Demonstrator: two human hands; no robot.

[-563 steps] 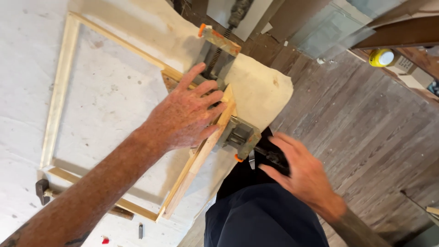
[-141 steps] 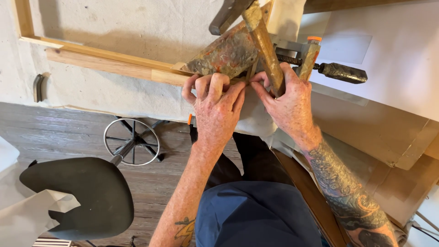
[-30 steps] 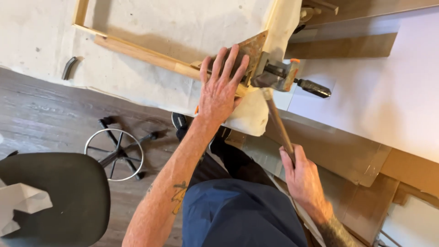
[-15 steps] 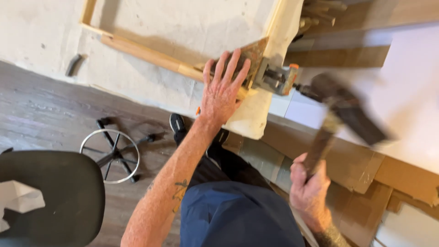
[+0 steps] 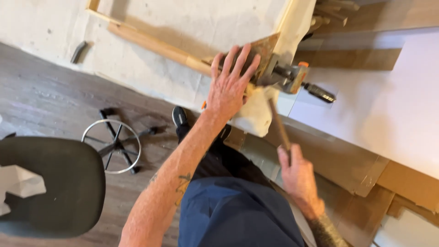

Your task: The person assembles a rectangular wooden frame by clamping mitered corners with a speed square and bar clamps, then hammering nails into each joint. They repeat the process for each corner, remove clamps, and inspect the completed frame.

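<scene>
My left hand [image 5: 231, 87] lies flat with fingers spread on the near corner of a wooden frame [image 5: 155, 45], which rests on a cloth-covered table [image 5: 192, 18]. A metal corner clamp [image 5: 283, 75] with orange parts and a black handle grips that corner just right of my fingers. My right hand [image 5: 297, 176] is closed around the wooden handle of a hammer [image 5: 279, 128]. The handle points up toward the clamped corner. The hammer's head is hidden by the hanging cloth and the clamp.
A black stool [image 5: 45, 183] and a ringed chair base [image 5: 112, 146] stand on the grey wood floor at left. Cardboard sheets [image 5: 347, 160] and a white board [image 5: 388, 100] lie at right. A small dark tool [image 5: 78, 51] sits on the cloth.
The hammer was raised and blurred out to the right half a second ago. It has swung down and in to the clamped corner. My left hand has stayed pressed on the frame.
</scene>
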